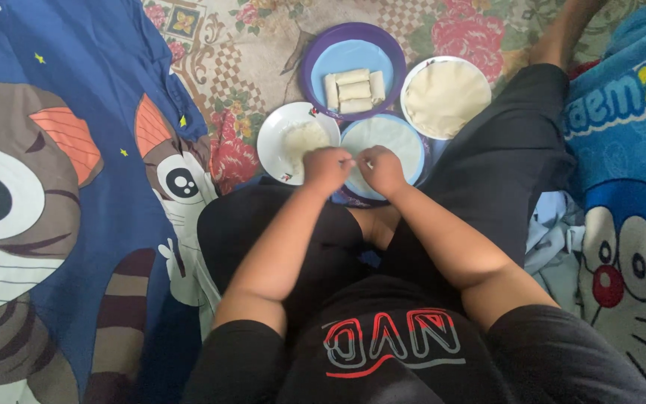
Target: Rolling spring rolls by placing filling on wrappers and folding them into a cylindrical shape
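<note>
both hands are closing their grip on the near edge of a thin white wrapper (390, 135) that is lying on a blue plate (419, 147); the left hand (327, 167) and the right hand (381, 169) are almost touching. it seems the folding step is beginning, so the next move is asking for a gentle, even roll. forearms are reaching forward over the crossed legs. three finished rolls (354, 90) are lying on the purple plate (315, 63) behind.

A single head-worn camera looks steeply down past the seated person's chest and lap, close over the left hand (327, 167) and right hand (383, 169), toward plates (353, 54) seemingly on a floor mat.
</note>
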